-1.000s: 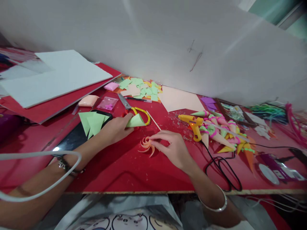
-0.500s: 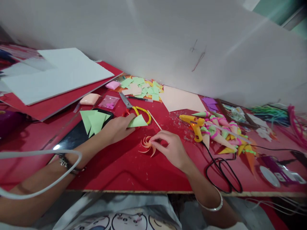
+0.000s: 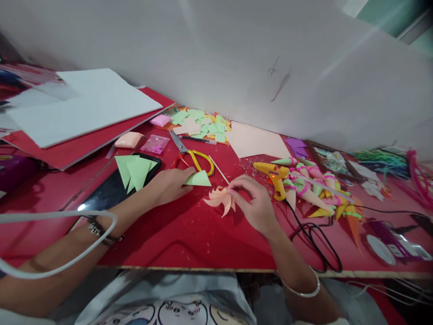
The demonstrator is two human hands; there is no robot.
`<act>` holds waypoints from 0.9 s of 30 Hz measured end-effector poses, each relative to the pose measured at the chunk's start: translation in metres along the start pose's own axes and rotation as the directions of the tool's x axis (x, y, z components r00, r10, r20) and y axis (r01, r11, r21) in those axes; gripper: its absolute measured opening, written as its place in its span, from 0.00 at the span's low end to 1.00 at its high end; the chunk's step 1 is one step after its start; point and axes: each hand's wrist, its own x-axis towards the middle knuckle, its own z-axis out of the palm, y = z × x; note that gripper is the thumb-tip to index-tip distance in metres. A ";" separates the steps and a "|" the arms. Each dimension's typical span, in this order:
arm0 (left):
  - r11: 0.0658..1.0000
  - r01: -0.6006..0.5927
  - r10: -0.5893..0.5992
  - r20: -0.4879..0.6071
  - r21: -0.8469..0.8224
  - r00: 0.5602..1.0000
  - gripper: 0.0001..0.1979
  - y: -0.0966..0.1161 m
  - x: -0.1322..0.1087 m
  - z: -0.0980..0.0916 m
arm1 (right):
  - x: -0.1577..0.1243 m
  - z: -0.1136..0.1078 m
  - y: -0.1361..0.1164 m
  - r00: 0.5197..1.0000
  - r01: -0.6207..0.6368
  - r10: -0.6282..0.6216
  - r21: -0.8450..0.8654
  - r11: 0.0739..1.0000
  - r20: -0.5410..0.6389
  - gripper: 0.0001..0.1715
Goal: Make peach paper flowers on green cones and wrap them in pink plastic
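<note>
left hand: gripping, back uppermost | right hand: pinching, angled inward

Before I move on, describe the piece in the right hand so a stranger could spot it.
Over the red table, find the right hand, left of the yellow glue gun. It pinches a peach paper piece cut into curved points, fanned like petals. Unlike the plain green paper in the left hand, it ends in several separate tips.

You hold a peach paper flower over the red tabletop, its curved, pointed petals spread toward the left; your pale green paper piece is just beyond it, one corner pointing right.
</note>
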 end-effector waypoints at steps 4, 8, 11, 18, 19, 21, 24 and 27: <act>0.980 -0.152 0.150 -0.027 -0.131 0.988 0.10 -0.001 0.002 0.001 | 0.004 -0.011 -0.004 0.999 0.004 -0.003 0.031 1.000 -0.051 0.04; 0.961 -0.232 0.223 -0.073 -0.153 0.972 0.12 -0.001 0.002 -0.001 | 0.009 -0.016 -0.008 0.998 0.025 -0.022 0.046 0.999 -0.058 0.03; 0.955 -0.247 0.232 -0.105 -0.165 0.967 0.22 -0.001 0.001 -0.005 | 0.010 -0.014 -0.009 0.999 0.030 -0.027 0.082 0.996 -0.043 0.03; 0.803 -0.356 0.305 -0.184 -0.478 0.934 0.33 0.010 -0.010 -0.016 | 0.008 -0.001 -0.008 1.000 -0.008 0.006 0.247 0.969 0.006 0.03; 0.751 -0.367 0.329 -0.171 -0.549 0.929 0.33 0.012 -0.012 -0.017 | 0.008 0.000 -0.008 1.000 -0.011 0.007 0.263 0.965 0.017 0.03; 0.647 -0.370 0.378 -0.141 -0.667 0.915 0.33 0.015 -0.016 -0.017 | 0.008 0.002 -0.010 0.999 -0.020 0.009 0.289 0.957 0.039 0.03; 0.541 -0.347 0.402 -0.127 -0.766 0.907 0.35 0.020 -0.019 -0.014 | 0.007 0.005 -0.013 0.998 -0.026 0.005 0.321 0.947 0.066 0.03; 0.548 -0.309 0.373 -0.103 -0.777 0.922 0.38 0.024 -0.019 -0.010 | 0.007 0.006 -0.014 0.996 -0.008 -0.022 0.345 0.939 0.085 0.03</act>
